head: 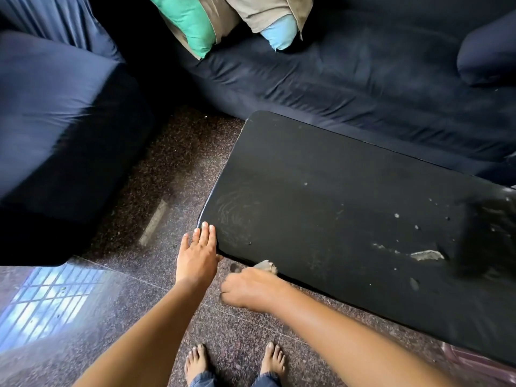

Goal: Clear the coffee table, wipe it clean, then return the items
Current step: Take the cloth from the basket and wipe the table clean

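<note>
The left hand, fingers straight, is touching the near-left corner of the coffee table — long axis running rightward — right hand gripping a cloth.

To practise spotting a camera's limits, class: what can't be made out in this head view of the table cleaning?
- The cloth: head view, mostly hidden inside the right hand; only a grey scrap shows.
- The dark shape at the coffee table's right end: head view, too blurred to identify.
- The table's right end: cut off by the frame edge.
</note>
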A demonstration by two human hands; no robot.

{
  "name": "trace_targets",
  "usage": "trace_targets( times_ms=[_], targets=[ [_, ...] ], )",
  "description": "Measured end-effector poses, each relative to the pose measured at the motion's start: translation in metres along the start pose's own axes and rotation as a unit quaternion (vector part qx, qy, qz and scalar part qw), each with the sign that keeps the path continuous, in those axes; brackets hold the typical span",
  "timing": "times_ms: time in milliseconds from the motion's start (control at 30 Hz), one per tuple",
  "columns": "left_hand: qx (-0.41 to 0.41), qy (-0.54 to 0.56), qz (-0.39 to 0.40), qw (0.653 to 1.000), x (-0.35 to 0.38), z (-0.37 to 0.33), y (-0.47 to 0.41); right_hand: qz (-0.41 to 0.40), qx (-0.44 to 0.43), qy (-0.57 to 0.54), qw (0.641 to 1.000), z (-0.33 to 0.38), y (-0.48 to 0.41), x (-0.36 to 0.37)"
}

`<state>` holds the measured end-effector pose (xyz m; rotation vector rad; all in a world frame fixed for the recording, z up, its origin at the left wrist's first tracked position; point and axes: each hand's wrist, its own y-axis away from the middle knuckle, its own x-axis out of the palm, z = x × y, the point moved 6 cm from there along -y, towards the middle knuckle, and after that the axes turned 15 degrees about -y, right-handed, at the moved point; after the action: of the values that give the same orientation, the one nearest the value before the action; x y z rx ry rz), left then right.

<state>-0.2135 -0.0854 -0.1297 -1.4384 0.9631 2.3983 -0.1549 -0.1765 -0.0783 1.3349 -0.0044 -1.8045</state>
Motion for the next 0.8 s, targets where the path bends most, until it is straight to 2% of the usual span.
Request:
trace_targets(
  times_ms=[67,200,333,533,633,700,800],
  targets=[
    [-0.004,0.003,0.001,1.000,0.000,-0.002,0.001,-0.015,0.044,-0.052,0.998,-0.008,0.032,0.002],
    [-0.012,0.006,0.011,1.000,-0.001,-0.004,0.001,-0.075,0.190,-0.106,0.973,-0.037,0.104,0.008],
    [-0.017,-0.006,0.015,1.000,-0.001,-0.004,0.000,-0.029,0.294,-0.121,0.948,-0.065,0.150,0.031],
    [-0.024,-0.014,0.005,1.000,-0.003,-0.006,-0.002,0.004,0.261,-0.060,0.963,-0.066,0.092,0.029],
    [-0.016,0.004,-0.006,1.000,-0.004,-0.001,-0.002,-0.027,0.226,-0.015,0.974,-0.061,0.039,0.005],
    [-0.007,0.046,-0.021,0.999,-0.004,0.005,-0.002,-0.047,0.197,0.014,0.979,-0.056,0.005,-0.011],
    [-0.023,0.192,-0.028,0.981,-0.002,0.029,-0.006,-0.047,0.167,0.055,0.983,-0.046,-0.043,-0.031]
  ],
)
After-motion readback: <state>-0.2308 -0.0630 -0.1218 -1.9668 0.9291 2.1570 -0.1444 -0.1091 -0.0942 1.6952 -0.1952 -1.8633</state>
